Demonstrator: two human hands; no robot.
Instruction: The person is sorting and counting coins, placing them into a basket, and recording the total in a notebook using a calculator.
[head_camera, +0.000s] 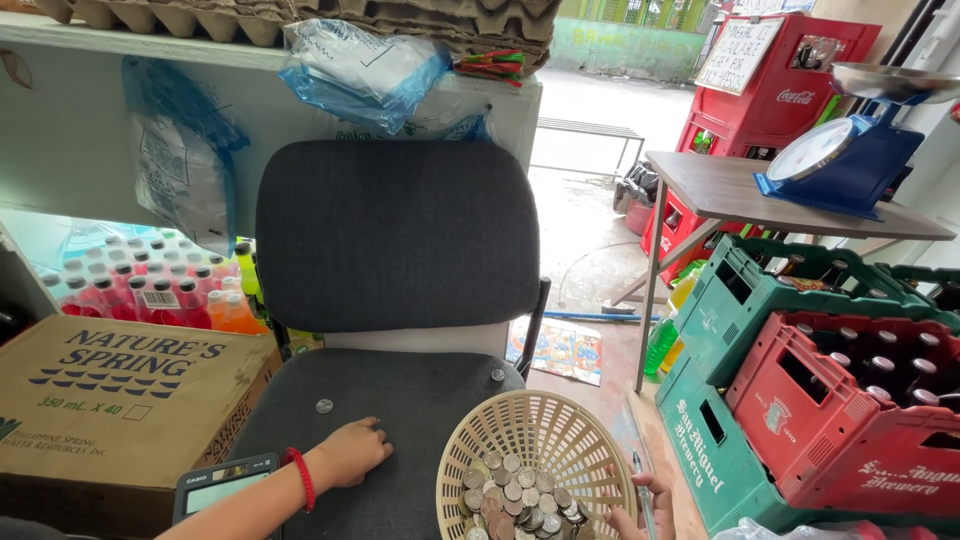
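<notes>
While left hand (352, 452) rests curled on chair seat (420, 400) w/ lone coin (324, 406), right hand (640, 510) grips coin basket (535, 455).

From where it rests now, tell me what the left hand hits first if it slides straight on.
Most likely the lone coin on the chair seat, just beyond the left hand, though its exact heading is unclear.

Bare arms — red wristband (303, 478).
</notes>
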